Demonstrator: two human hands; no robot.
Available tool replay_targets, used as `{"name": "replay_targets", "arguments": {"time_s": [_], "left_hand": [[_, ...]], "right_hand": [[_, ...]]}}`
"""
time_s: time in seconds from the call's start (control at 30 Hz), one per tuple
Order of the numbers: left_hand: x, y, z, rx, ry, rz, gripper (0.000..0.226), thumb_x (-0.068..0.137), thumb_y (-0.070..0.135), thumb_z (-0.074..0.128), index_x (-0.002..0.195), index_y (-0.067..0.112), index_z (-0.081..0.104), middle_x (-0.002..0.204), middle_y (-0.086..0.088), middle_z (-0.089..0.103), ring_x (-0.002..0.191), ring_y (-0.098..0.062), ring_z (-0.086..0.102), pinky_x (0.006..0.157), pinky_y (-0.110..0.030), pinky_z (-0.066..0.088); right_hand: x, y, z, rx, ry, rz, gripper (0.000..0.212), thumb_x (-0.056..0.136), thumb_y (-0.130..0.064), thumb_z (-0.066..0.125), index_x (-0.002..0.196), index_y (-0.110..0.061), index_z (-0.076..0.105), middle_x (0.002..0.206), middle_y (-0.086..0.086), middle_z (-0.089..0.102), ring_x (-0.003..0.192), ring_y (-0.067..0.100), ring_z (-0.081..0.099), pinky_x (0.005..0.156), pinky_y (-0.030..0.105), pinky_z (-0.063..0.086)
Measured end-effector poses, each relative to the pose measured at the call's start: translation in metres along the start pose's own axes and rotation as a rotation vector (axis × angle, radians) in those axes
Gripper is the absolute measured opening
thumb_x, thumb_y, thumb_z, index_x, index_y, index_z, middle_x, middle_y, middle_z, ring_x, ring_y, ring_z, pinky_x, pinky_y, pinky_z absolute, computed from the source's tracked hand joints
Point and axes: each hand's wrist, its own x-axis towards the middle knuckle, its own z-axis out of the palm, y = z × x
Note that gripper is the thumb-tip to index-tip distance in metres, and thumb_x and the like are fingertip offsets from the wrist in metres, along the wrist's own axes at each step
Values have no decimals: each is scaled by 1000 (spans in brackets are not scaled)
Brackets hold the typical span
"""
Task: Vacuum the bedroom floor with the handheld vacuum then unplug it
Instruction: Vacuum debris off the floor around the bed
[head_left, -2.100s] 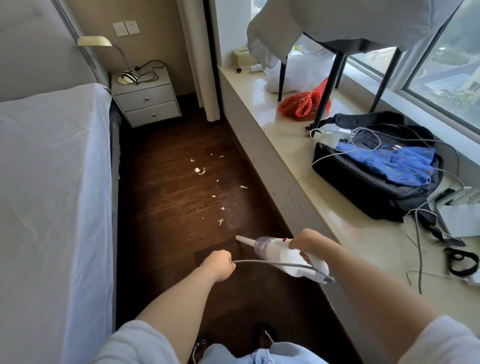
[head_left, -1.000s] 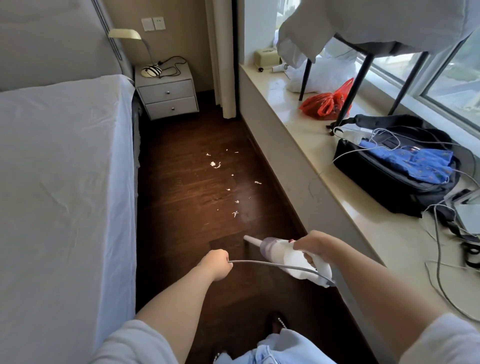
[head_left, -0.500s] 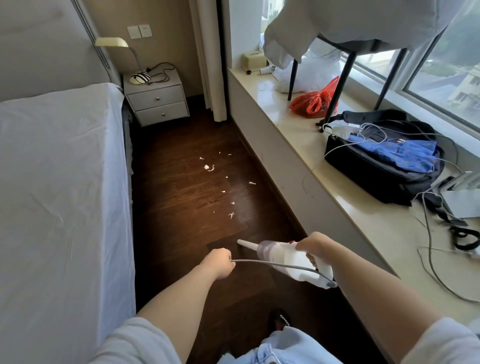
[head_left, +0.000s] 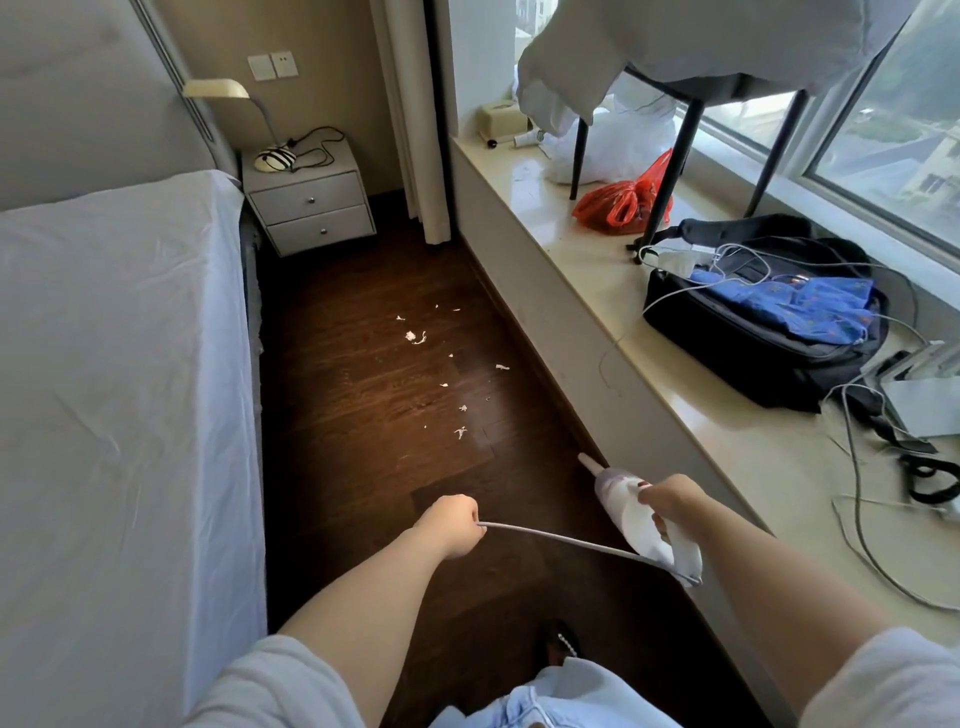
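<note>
My right hand (head_left: 670, 503) grips the white handheld vacuum (head_left: 631, 512) by its handle, low over the dark wooden floor (head_left: 363, 415) beside the window ledge. Its narrow nozzle (head_left: 588, 462) points forward and left, toward several white paper scraps (head_left: 415, 336) scattered on the boards ahead. A grey power cord (head_left: 561, 540) runs from the vacuum's rear end to my left hand (head_left: 453, 524), which holds it in a fist. The nozzle is a short way from the nearest scrap (head_left: 460, 431).
A bed with a white sheet (head_left: 119, 389) fills the left side. A white nightstand (head_left: 306, 202) with a lamp stands at the far end. The stone window ledge (head_left: 597, 275) on the right carries a black backpack (head_left: 758, 332), a red bag (head_left: 623, 200), cables and chair legs.
My right hand has swung the vacuum to the right, closer to the ledge, so the nozzle now points more steeply forward. The left hand keeps its hold on the cord.
</note>
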Motion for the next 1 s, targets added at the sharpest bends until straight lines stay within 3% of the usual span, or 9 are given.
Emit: {"name": "replay_targets", "arguments": {"time_s": [0.37, 0.5, 0.73, 0.87, 1.0], "left_hand": [[4, -6, 8, -22, -1, -45, 19, 96, 24, 52, 109, 14, 61, 104, -4, 63, 84, -12, 57, 71, -20, 46], [2, -12, 7, -64, 18, -100, 19, 95, 25, 52, 108, 15, 61, 101, -2, 63, 85, -13, 60, 75, -22, 50], [-1, -23, 0, -93, 77, -208, 20, 96, 26, 50, 108, 15, 61, 105, -4, 63, 82, -12, 56, 74, -21, 46], [3, -21, -3, -96, 108, -250, 21, 97, 27, 49, 109, 15, 61, 107, -3, 63, 81, -11, 54, 72, -19, 43], [11, -8, -2, -113, 112, -254, 20, 97, 25, 49, 109, 15, 60, 107, -3, 63, 83, -11, 56, 74, -18, 45]], "right_hand": [[6, -5, 4, 75, -43, -26, 44, 92, -16, 59, 126, 9, 48, 64, 11, 52, 47, 18, 48, 33, 10, 36], [10, -26, 8, 46, -90, -70, 35, 91, -16, 60, 115, 8, 53, 64, 10, 52, 46, 17, 48, 33, 11, 38], [15, -68, 30, -105, -169, -164, 46, 95, -32, 53, 123, 4, 55, 70, 7, 57, 60, 19, 55, 54, 24, 42], [19, -82, 39, -148, -236, -166, 50, 98, -33, 49, 130, 5, 50, 70, 5, 49, 60, 17, 46, 55, 26, 38], [22, -90, 38, -240, -209, -225, 43, 98, -29, 48, 124, 4, 55, 89, 10, 59, 81, 25, 56, 70, 27, 42]]}}
